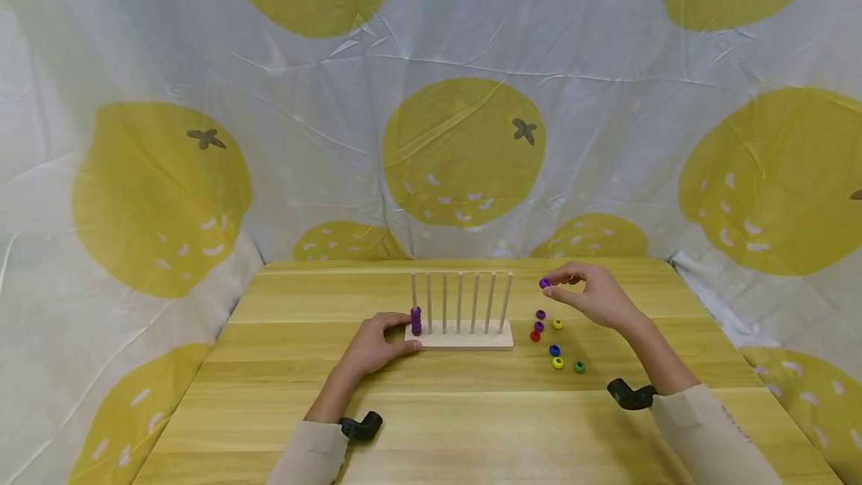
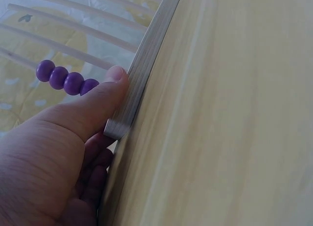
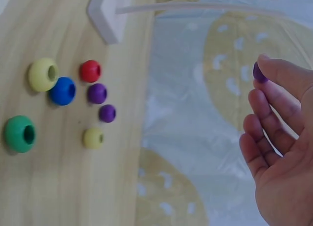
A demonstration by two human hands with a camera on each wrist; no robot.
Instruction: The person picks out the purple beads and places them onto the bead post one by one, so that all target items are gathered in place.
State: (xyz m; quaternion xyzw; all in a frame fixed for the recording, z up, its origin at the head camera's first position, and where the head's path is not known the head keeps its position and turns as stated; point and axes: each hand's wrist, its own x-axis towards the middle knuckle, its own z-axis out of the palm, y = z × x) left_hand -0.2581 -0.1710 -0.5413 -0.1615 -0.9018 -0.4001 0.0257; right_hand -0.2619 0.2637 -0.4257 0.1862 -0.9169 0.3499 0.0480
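Note:
A pale wooden rack (image 1: 458,335) with a row of upright pegs stands on the table. Several purple beads (image 2: 58,78) are stacked on its leftmost peg. My left hand (image 1: 373,345) grips the left end of the rack's base, its thumb (image 2: 110,89) on the near side beside the beads. Raised above the table to the right of the rack, my right hand (image 1: 595,296) pinches a purple bead (image 3: 259,73) between thumb and forefinger. The pinched bead is partly covered by the fingertips in the right wrist view.
Loose beads lie right of the rack: two purple ones (image 3: 97,93), a red one (image 1: 535,336), a blue one (image 1: 555,350), a green one (image 1: 579,367) and two yellow ones (image 1: 557,363). A lemon-patterned cloth (image 1: 323,156) hangs behind the wooden table (image 1: 471,425).

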